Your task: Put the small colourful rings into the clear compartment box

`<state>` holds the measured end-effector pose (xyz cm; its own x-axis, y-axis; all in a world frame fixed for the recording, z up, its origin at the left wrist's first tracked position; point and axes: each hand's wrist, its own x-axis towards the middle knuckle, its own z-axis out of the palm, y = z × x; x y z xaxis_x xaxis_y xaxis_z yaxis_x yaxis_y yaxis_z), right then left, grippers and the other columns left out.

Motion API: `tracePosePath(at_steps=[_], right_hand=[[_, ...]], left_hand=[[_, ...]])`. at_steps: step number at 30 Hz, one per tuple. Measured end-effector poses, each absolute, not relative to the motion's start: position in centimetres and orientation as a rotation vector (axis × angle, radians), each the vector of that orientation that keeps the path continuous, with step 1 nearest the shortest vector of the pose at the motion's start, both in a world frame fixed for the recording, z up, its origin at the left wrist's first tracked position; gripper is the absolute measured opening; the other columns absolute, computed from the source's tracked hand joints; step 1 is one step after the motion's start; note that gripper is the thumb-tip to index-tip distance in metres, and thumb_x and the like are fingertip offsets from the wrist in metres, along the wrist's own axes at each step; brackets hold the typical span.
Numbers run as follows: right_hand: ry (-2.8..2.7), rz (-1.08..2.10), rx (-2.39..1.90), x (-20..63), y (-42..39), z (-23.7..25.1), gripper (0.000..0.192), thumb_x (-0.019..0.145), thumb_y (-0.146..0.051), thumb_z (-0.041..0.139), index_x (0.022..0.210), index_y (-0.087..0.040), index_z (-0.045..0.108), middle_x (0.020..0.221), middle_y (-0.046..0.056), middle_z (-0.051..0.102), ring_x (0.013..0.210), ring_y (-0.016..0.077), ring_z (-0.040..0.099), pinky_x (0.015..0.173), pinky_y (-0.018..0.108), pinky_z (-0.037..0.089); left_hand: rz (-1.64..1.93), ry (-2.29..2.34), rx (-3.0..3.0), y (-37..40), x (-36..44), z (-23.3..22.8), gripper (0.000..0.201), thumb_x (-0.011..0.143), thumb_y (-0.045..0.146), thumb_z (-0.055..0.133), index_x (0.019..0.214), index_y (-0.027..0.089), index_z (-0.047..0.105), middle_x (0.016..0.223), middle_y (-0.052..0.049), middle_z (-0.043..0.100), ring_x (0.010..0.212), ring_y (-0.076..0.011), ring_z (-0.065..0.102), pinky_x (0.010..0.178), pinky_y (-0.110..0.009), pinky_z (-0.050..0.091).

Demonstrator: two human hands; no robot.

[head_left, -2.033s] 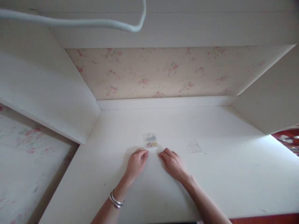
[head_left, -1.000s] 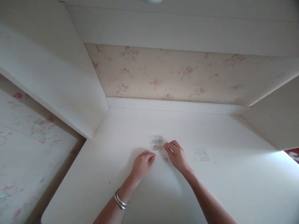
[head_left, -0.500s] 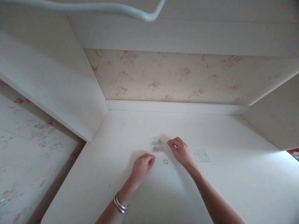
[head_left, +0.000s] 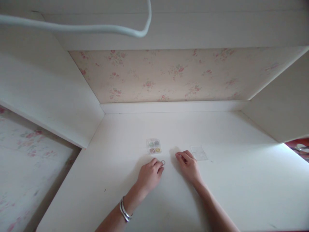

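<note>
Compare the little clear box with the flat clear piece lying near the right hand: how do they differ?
The small clear box holds coloured bits in four compartments; the flat clear lid holds nothing. The box lies beyond the left hand, apart from it; the lid lies right by the right hand. Both are transparent and rest on the white desk.

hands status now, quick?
Left hand: curled, fingertips at small ring; grip cannot be told.
Right hand: curled on white desk; contents cannot be told.
</note>
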<state>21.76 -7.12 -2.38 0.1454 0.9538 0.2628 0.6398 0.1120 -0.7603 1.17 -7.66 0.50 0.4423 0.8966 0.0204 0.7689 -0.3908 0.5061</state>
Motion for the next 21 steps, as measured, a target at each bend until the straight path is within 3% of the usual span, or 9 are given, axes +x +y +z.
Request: tracePosePath(at_steps=[13, 21], right_hand=[[-1.561, 0.575, -1.537, 22.4, -7.2, -2.2, 0.030, 0.089, -0.040, 0.047, 0.083, -0.020, 0.068, 0.078, 0.004, 0.058, 0.063, 0.0128, 0.053, 0.056, 0.025, 0.041], [-1.564, 0.593, -1.533, 22.7, -6.8, -2.9, 0.028, 0.090, -0.038, 0.047, 0.086, -0.020, 0.068, 0.078, 0.004, 0.057, 0.061, 0.0115, 0.051, 0.056, 0.024, 0.040]], left_hand=[[0.238, 1.389, 2.361, -6.4, 2.8, 0.9, 0.018, 0.091, 0.023, 0.042, 0.086, 0.023, 0.060, 0.088, -0.002, 0.062, 0.075, -0.0157, 0.062, 0.066, -0.025, 0.044], [0.366, 1.590, 2.368, -1.5, 2.5, 3.5, 0.023, 0.093, 0.028, 0.039, 0.090, 0.024, 0.062, 0.094, -0.001, 0.061, 0.082, -0.0142, 0.061, 0.072, -0.024, 0.043]])
